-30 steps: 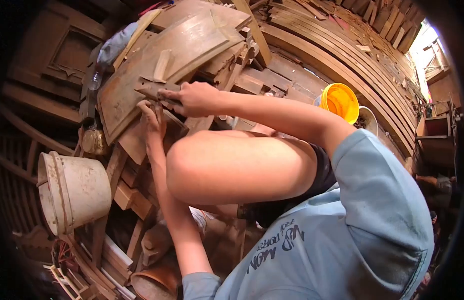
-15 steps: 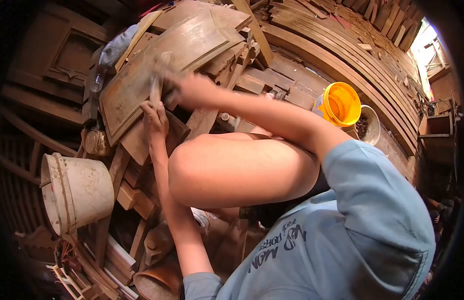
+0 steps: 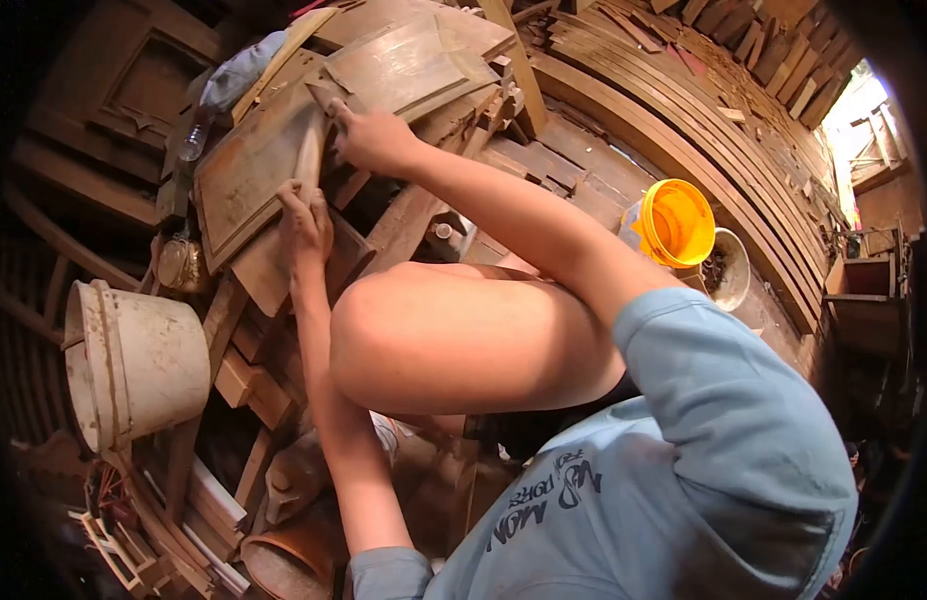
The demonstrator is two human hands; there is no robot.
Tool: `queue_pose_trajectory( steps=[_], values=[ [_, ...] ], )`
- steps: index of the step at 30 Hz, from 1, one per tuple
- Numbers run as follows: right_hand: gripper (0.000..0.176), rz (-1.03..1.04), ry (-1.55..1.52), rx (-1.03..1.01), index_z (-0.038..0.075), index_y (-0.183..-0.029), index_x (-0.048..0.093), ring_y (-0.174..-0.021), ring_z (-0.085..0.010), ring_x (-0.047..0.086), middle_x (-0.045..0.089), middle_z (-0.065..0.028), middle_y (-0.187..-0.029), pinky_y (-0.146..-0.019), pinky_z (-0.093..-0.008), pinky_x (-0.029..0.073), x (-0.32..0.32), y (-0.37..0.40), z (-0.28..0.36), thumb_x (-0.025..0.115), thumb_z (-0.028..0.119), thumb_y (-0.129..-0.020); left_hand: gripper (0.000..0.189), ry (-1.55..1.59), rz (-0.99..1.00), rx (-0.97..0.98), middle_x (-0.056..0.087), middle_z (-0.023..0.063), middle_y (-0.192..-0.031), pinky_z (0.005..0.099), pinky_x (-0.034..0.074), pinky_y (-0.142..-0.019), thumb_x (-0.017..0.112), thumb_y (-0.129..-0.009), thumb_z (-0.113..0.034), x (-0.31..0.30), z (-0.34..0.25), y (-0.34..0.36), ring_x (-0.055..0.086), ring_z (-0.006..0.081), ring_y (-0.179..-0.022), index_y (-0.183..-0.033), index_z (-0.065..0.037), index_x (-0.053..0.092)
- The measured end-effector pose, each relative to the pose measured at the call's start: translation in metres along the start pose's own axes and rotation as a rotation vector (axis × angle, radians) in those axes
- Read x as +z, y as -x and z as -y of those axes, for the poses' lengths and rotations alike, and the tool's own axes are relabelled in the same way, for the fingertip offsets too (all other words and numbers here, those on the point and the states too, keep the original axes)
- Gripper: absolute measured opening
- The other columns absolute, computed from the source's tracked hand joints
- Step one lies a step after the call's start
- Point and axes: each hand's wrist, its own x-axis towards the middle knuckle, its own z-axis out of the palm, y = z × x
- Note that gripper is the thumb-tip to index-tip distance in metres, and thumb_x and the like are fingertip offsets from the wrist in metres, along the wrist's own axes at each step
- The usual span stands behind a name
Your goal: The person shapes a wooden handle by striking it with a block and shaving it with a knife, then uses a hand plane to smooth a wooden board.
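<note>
My left hand (image 3: pixel 305 222) is closed around the near end of a narrow piece of wood (image 3: pixel 311 150), which slants upward over a carved wooden panel (image 3: pixel 248 185). At the far end of that piece is my right hand (image 3: pixel 378 140), its fingers bent and pressed against the wood. A small brown edge shows at those fingertips; what it belongs to I cannot make out. Beyond lies a second pale, smooth panel (image 3: pixel 413 65) on the pile of boards.
A dirty white bucket (image 3: pixel 148 360) stands at the left. To the right are a yellow bucket (image 3: pixel 673 225) and a pale bucket (image 3: pixel 728 270) with dark bits inside. Long stacked planks (image 3: pixel 673 120) run behind them. A plastic bottle (image 3: pixel 193 140) lies beside the panel.
My right hand was blurred by motion along the wood piece and now shows sharply near its far end. My left hand keeps its hold. The whole view has shifted slightly.
</note>
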Motion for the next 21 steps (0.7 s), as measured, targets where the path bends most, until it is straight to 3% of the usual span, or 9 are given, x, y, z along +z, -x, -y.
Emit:
queue_pose_trajectory(
  steps=[2, 3, 6, 8, 10, 12, 16, 17, 21],
  values=[
    [0.074, -0.049, -0.087, -0.18, 0.023, -0.146, 0.029, -0.079, -0.0443, 0.065, 0.064, -0.0291, -0.096, -0.067, -0.0501, 0.055, -0.009, 0.052, 0.019, 0.058, 0.025, -0.079, 0.04, -0.042, 0.045, -0.059, 0.056, 0.0329, -0.108, 0.0532, 0.044, -0.074, 0.041, -0.098, -0.033, -0.008, -0.004, 0.0, 0.056, 0.0508, -0.094, -0.125, -0.004, 0.035],
    [0.085, 0.109, 0.021, -0.159, 0.028, -0.15, 0.021, -0.085, -0.0444, 0.064, 0.059, -0.0279, -0.116, -0.071, -0.0505, 0.055, -0.029, 0.084, 0.035, 0.063, 0.024, -0.076, 0.041, -0.002, 0.014, 0.01, 0.056, 0.0333, -0.111, 0.0523, 0.045, -0.076, 0.041, -0.098, -0.034, -0.005, -0.001, -0.001, 0.055, 0.0504, -0.097, -0.125, -0.003, 0.036],
    [0.091, 0.192, 0.022, -0.13, 0.025, -0.151, 0.016, -0.091, -0.0417, 0.064, 0.052, -0.0205, -0.131, -0.076, -0.0503, 0.053, -0.037, 0.054, 0.033, 0.067, 0.026, -0.075, 0.041, 0.082, 0.019, 0.022, 0.055, 0.0333, -0.114, 0.0503, 0.045, -0.08, 0.039, -0.098, -0.036, -0.001, 0.001, 0.001, 0.054, 0.0498, -0.102, -0.122, -0.001, 0.041],
    [0.09, 0.283, 0.208, -0.147, 0.019, -0.149, 0.021, -0.091, -0.0396, 0.065, 0.051, -0.0313, -0.125, -0.074, -0.0487, 0.054, 0.013, -0.019, -0.02, 0.07, 0.031, -0.075, 0.041, 0.029, 0.031, -0.012, 0.055, 0.032, -0.115, 0.0505, 0.045, -0.08, 0.04, -0.098, -0.036, -0.001, 0.002, -0.001, 0.054, 0.0503, -0.102, -0.119, -0.001, 0.043],
    [0.058, 0.112, 0.006, -0.003, 0.029, -0.142, 0.037, -0.077, -0.0436, 0.066, 0.061, -0.0316, -0.103, -0.07, -0.0531, 0.054, -0.019, 0.038, 0.024, 0.053, 0.029, -0.087, 0.039, 0.003, -0.001, 0.029, 0.055, 0.0325, -0.112, 0.0504, 0.045, -0.08, 0.04, -0.098, -0.034, -0.006, 0.002, -0.002, 0.054, 0.0504, -0.1, -0.117, 0.0, 0.043],
    [0.054, 0.082, 0.109, -0.182, 0.027, -0.139, 0.043, -0.078, -0.0438, 0.066, 0.061, -0.0332, -0.1, -0.071, -0.053, 0.054, -0.009, 0.09, 0.032, 0.054, 0.033, -0.087, 0.038, 0.046, 0.043, -0.035, 0.055, 0.0337, -0.111, 0.0504, 0.045, -0.08, 0.041, -0.098, -0.031, -0.007, -0.001, -0.003, 0.053, 0.0509, -0.1, -0.115, 0.002, 0.043],
    [0.059, 0.203, -0.042, 0.002, 0.03, -0.142, 0.038, -0.08, -0.0437, 0.066, 0.063, -0.0305, -0.094, -0.07, -0.0495, 0.055, -0.01, 0.007, 0.006, 0.056, 0.035, -0.086, 0.043, 0.114, -0.013, -0.048, 0.057, 0.0332, -0.109, 0.0511, 0.044, -0.081, 0.043, -0.096, -0.036, -0.005, -0.001, -0.003, 0.053, 0.0517, -0.1, -0.113, 0.002, 0.044],
    [0.075, 0.244, -0.051, 0.033, 0.023, -0.15, 0.02, -0.076, -0.046, 0.064, 0.064, -0.0276, -0.102, -0.065, -0.0495, 0.055, -0.004, -0.008, -0.003, 0.055, 0.029, -0.084, 0.043, 0.05, -0.032, -0.057, 0.057, 0.0339, -0.108, 0.0501, 0.044, -0.082, 0.042, -0.096, -0.037, -0.005, -0.005, -0.003, 0.054, 0.0516, -0.1, -0.112, 0.003, 0.045],
    [0.065, 0.007, 0.04, -0.178, 0.028, -0.147, 0.031, -0.08, -0.0366, 0.068, 0.063, -0.0304, -0.092, -0.069, -0.0483, 0.055, -0.033, 0.074, 0.035, 0.055, 0.031, -0.087, 0.04, 0.158, 0.052, -0.093, 0.057, 0.0355, -0.107, 0.0478, 0.045, -0.082, 0.041, -0.097, -0.033, -0.007, 0.007, -0.007, 0.055, 0.051, -0.1, -0.112, 0.004, 0.045]
  ],
)
